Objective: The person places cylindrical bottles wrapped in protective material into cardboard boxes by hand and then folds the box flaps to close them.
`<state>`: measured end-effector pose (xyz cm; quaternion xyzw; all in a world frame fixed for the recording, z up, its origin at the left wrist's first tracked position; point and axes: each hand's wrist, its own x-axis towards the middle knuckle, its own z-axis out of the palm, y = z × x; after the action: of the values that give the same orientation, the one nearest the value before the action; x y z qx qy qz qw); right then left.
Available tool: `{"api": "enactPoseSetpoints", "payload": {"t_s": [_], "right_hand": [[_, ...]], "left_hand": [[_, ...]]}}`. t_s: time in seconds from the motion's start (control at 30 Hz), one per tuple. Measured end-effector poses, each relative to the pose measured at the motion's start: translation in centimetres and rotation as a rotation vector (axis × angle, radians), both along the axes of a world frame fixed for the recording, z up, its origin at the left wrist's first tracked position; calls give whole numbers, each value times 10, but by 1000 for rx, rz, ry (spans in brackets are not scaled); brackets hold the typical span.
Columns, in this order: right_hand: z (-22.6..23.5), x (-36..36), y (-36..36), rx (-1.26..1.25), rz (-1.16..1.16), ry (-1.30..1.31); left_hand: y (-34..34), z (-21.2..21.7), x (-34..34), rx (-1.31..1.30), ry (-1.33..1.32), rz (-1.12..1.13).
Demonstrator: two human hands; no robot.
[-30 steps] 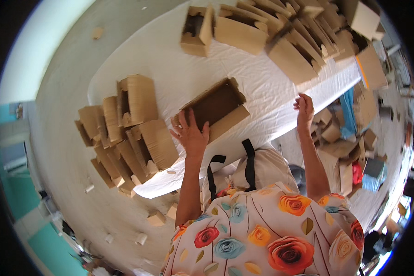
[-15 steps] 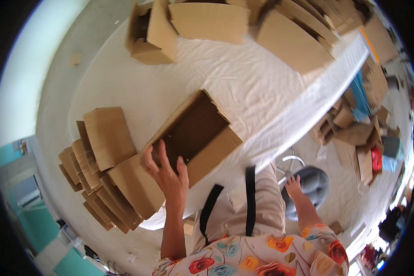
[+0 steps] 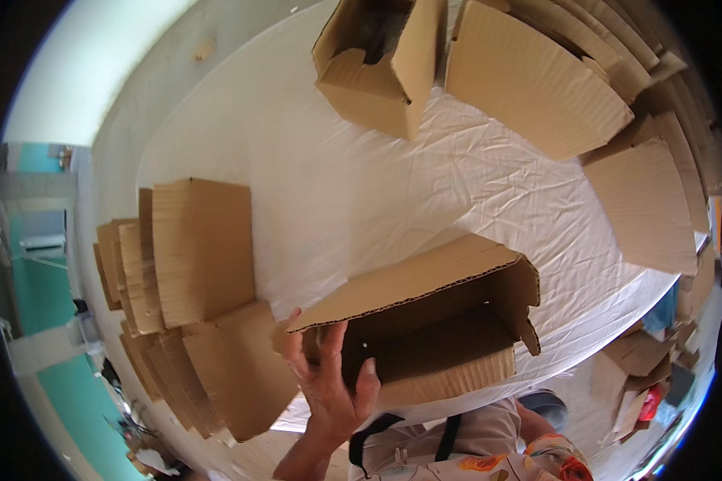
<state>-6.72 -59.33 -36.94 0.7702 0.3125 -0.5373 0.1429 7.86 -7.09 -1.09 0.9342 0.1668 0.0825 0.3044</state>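
An open cardboard box (image 3: 425, 297) rests at the near edge of the white-covered table (image 3: 337, 184), its opening facing me and its dark inside showing. Two notched end flaps stick out at its right end. My left hand (image 3: 333, 393) grips the box's left end, some fingers over the wall edge and the thumb by the opening. Of my right arm only a short stretch of forearm (image 3: 531, 423) shows beside my trousers, below the table edge. The right hand itself is hidden.
Leaning rows of folded cardboard boxes (image 3: 200, 248) stand left of the box. Another open box (image 3: 377, 72) is at the far side, with more cardboard pieces (image 3: 537, 88) to its right. A dark round stool (image 3: 544, 405) and loose cardboard (image 3: 642, 353) are below the table.
The view has shifted. The box now lies more crosswise and tilts toward me, my left hand still at its left end. My right hand, earlier on the stool, has gone out of sight.
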Motion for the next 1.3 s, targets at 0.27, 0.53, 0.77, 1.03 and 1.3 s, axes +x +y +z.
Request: {"api": "enactPoseSetpoints", "payload": {"t_s": [0.27, 0.53, 0.77, 1.03, 1.3], "right_hand": [[18, 90, 25, 27, 1, -9], [254, 248, 92, -155, 239, 722], [494, 363, 311, 1153, -196, 38], [411, 462, 481, 725, 517, -940], [395, 447, 445, 950, 324, -1099]], "left_hand": [[-13, 10, 6, -77, 29, 101], [-15, 9, 1, -144, -235, 261], [-22, 4, -5, -241, -345, 328], [-55, 5, -29, -202, -414, 264], [-62, -32, -55, -45, -565, 326]]}}
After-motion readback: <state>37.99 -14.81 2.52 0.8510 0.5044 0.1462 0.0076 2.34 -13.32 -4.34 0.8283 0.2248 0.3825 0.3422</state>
